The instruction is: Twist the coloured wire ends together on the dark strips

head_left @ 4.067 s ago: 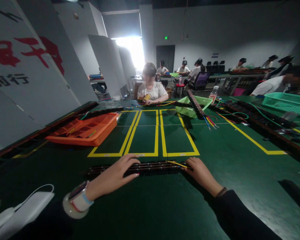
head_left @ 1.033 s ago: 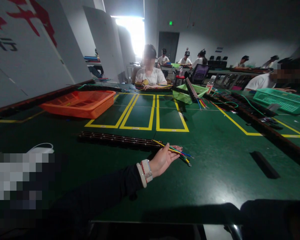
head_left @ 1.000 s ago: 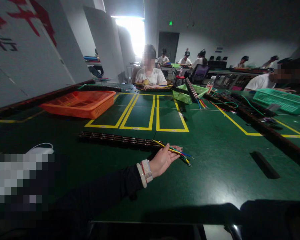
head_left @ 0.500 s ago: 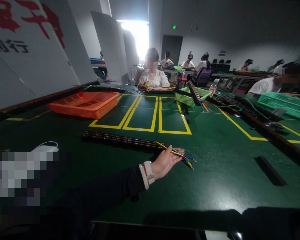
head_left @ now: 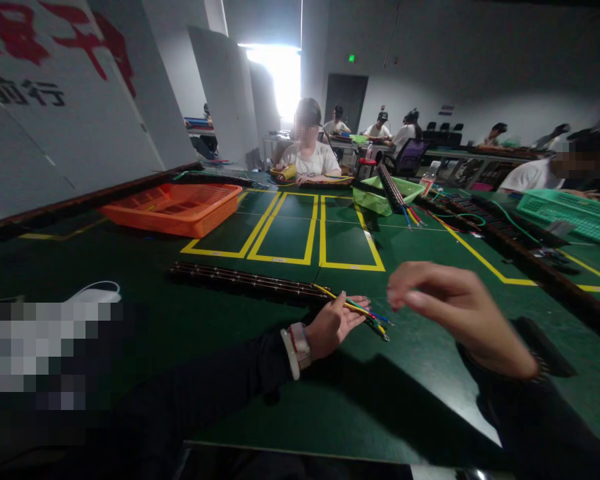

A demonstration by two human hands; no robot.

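Green surface [head_left: 190, 327] bearing a long, dark strip [head_left: 250, 283], which lies slantwise between the near edge and the yellow outlines [head_left: 323, 233], outside them. Coloured wires [head_left: 357, 308] leave its right end. The left hand [head_left: 333, 323] is spread, palm upward, with the wires lying across it; whether the thumb presses on them cannot be told. The right hand [head_left: 450, 307] is loosely curled above the surface, just beside the wire ends and apart from them; nothing is seen between its fingers, and whether the fingertips meet is unclear.

Stage of work, as judged from this view: the wires are in place at the strip's end and gathered over the left palm — that much looks done. At least one wire carries a metal ring, joined to nothing visible. Handling of the wires by the right hand is not yet begun; how much else remains cannot be judged.

Toward the far edge, a similar bundle [head_left: 391, 190] rests across a light green basket [head_left: 373, 202] — its own wires hanging over the side.
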